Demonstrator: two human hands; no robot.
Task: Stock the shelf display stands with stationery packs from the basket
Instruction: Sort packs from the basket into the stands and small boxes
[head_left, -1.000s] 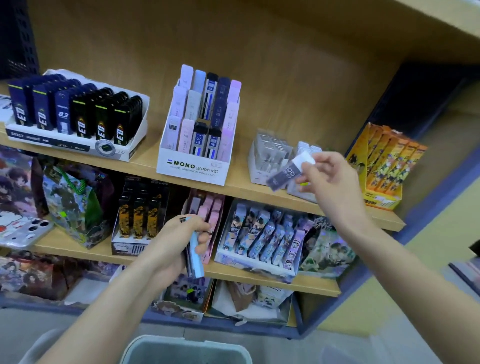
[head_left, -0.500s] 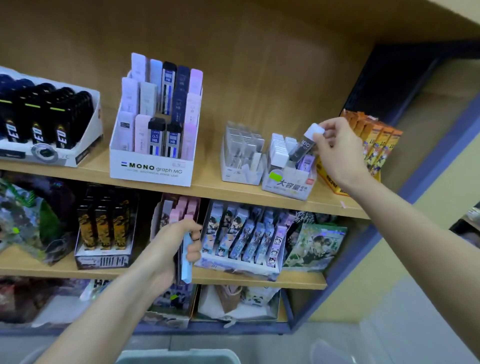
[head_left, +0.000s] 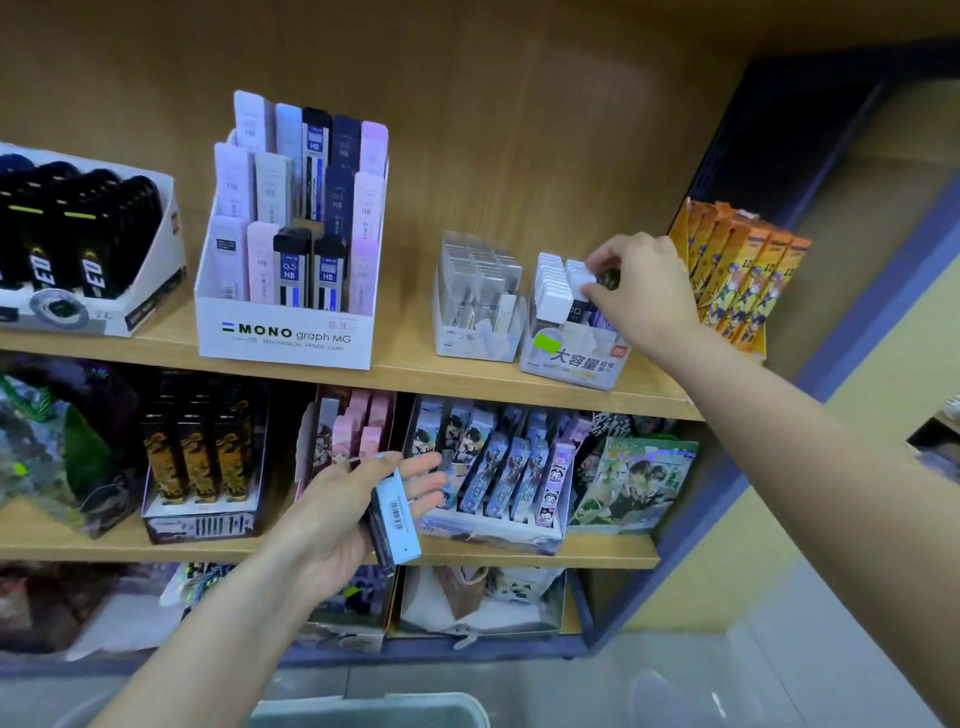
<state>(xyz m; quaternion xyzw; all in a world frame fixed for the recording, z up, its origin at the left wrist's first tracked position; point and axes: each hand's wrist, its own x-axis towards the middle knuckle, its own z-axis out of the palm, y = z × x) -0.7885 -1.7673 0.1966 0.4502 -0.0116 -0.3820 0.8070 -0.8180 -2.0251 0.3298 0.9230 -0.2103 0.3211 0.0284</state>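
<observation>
- Currently, a dark pack (head_left: 607, 279) with a white cap is pinched at its top by the fingertips of the right hand (head_left: 641, 293), whose grip is pressed together on it.
- That pack is held upright in the right part of a small display stand (head_left: 571, 364) printed with Chinese characters, just beside a row of white-capped packs (head_left: 551, 291).
- The stand is set on the upper shelf (head_left: 415, 376), between a grey stand (head_left: 475, 335) and a row of orange packs (head_left: 737, 275).
- A light-blue pack (head_left: 397, 514) with a barcode is held in the left hand (head_left: 337, 514), in front of the lower shelf (head_left: 608, 558). The thumb is laid over its upper end and the fingers are spread behind it.
- A darker pack is partly seen under the light-blue one.
- A MONO graph MG stand (head_left: 285, 335) is seen further left on the upper shelf.
- The basket (head_left: 363, 714) rim is cut off by the bottom edge.
</observation>
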